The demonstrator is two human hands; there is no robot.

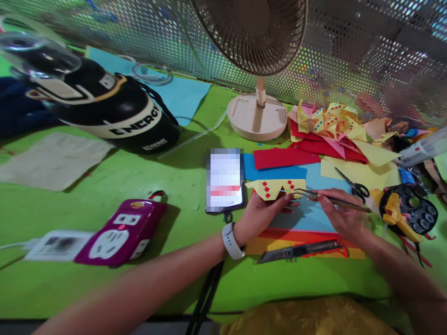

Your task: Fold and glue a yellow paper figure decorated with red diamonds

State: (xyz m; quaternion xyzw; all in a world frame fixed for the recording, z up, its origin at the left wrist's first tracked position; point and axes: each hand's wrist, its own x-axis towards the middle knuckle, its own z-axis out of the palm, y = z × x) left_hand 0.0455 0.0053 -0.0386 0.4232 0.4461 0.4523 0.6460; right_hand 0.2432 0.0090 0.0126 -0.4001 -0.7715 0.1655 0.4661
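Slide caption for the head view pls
Left grip holds yellow paper with red diamonds; right grip holds tweezers, tips at the paper's right end, over a green table.

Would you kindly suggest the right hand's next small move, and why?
Perhaps gently press the nearby red diamonds with the tweezers: the right hand holds their tips close to them, while the left hand holds the yellow paper.

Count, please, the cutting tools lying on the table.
2: black scissors just beyond the right hand; a utility knife over orange paper. Others may be hidden.
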